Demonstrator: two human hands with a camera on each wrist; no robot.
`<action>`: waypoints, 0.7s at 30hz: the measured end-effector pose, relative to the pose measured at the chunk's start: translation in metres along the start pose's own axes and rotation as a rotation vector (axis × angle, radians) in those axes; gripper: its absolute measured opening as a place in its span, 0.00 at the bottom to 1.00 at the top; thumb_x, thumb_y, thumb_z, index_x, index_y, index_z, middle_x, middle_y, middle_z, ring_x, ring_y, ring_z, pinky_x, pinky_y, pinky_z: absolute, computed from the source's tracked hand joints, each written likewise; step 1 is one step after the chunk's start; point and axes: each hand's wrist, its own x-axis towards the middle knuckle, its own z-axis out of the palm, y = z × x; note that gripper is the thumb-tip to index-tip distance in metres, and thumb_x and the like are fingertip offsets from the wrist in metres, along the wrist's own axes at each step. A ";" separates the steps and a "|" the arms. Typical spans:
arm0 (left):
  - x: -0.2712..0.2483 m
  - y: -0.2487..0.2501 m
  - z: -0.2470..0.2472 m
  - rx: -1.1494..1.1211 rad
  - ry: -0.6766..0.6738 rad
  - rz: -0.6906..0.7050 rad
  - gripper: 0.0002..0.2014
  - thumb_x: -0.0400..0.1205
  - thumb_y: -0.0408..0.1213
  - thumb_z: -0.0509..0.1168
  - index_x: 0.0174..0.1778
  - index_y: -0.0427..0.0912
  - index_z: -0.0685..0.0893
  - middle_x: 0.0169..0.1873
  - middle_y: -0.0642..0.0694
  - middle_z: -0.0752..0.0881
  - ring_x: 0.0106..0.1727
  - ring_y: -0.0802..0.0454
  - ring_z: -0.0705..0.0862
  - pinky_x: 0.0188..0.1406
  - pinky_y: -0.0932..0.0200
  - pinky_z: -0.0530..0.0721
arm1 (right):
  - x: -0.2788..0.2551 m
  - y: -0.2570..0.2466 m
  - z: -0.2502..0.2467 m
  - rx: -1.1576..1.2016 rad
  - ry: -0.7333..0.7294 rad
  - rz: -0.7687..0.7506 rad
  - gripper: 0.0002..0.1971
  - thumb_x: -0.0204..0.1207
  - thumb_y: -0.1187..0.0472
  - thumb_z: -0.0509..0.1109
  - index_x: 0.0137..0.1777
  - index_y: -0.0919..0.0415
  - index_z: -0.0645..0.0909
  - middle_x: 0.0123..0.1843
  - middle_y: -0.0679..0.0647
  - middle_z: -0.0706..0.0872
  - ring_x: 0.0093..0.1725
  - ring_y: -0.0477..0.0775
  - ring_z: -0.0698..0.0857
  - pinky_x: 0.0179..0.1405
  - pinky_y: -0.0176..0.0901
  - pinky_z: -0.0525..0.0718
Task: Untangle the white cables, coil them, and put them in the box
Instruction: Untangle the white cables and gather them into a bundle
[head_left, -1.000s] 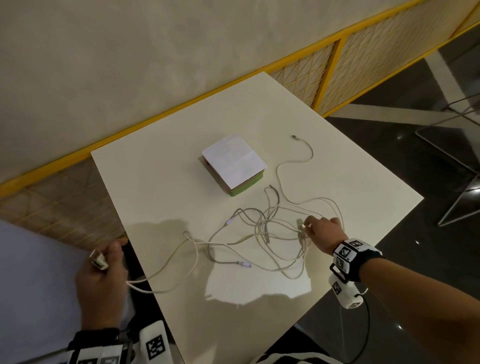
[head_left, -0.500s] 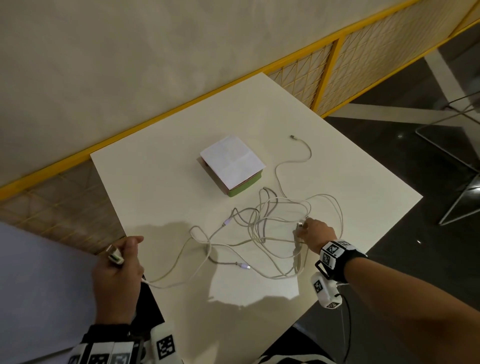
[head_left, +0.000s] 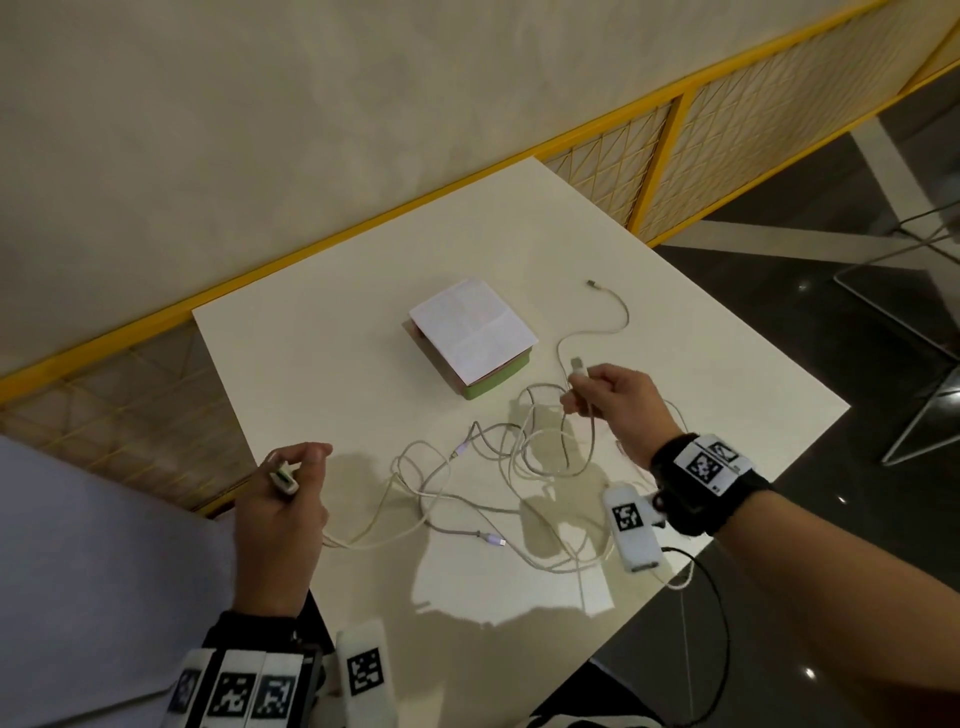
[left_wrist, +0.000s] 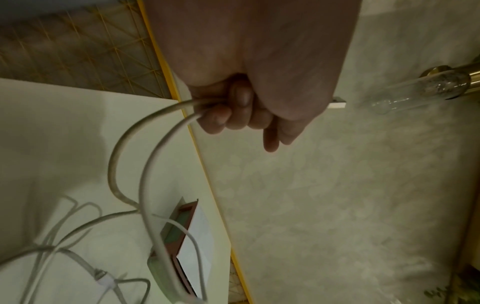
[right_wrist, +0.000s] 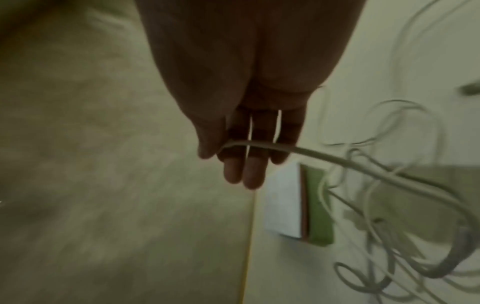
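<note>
A tangle of white cables (head_left: 498, 462) lies on the white table (head_left: 322, 364), in front of a green box (head_left: 493, 382) with white paper (head_left: 470, 327) over its top. My left hand (head_left: 288, 483) is over the table's near left edge and grips two cable ends (left_wrist: 166, 115), with a plug sticking out past the thumb. My right hand (head_left: 597, 392) is raised just right of the box and pinches a cable end (head_left: 577, 366), its plug pointing up. That cable (right_wrist: 363, 166) runs from the fingers down into the tangle.
One loose cable end (head_left: 592, 283) lies toward the far right of the table. A yellow-framed mesh rail (head_left: 654, 156) runs behind the table along a beige wall. Metal chair legs (head_left: 914, 405) stand on the dark floor at the right.
My right hand has lifted its cable end up and toward the box, pulling loops along. My left hand has moved right, from beyond the table edge to over it, still gripping its cables.
</note>
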 end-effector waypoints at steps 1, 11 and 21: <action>0.001 0.000 0.003 -0.009 -0.018 -0.007 0.10 0.86 0.35 0.59 0.42 0.46 0.83 0.12 0.57 0.69 0.14 0.62 0.62 0.16 0.67 0.61 | -0.002 -0.014 0.006 0.006 -0.055 -0.026 0.08 0.79 0.60 0.67 0.42 0.63 0.82 0.27 0.56 0.86 0.24 0.53 0.81 0.33 0.46 0.82; -0.011 0.014 0.051 -0.249 -0.200 -0.191 0.13 0.81 0.51 0.62 0.45 0.44 0.83 0.15 0.56 0.66 0.18 0.58 0.65 0.25 0.58 0.67 | -0.052 -0.052 0.109 -0.242 -0.448 -0.267 0.09 0.83 0.61 0.59 0.56 0.57 0.80 0.26 0.48 0.78 0.25 0.45 0.77 0.32 0.41 0.81; -0.018 -0.001 0.047 -0.376 -0.161 -0.252 0.18 0.86 0.49 0.53 0.44 0.44 0.85 0.28 0.42 0.82 0.33 0.49 0.80 0.37 0.55 0.76 | -0.066 -0.010 0.135 -0.539 -0.533 -0.407 0.14 0.80 0.49 0.62 0.36 0.55 0.72 0.28 0.52 0.80 0.27 0.49 0.76 0.31 0.41 0.72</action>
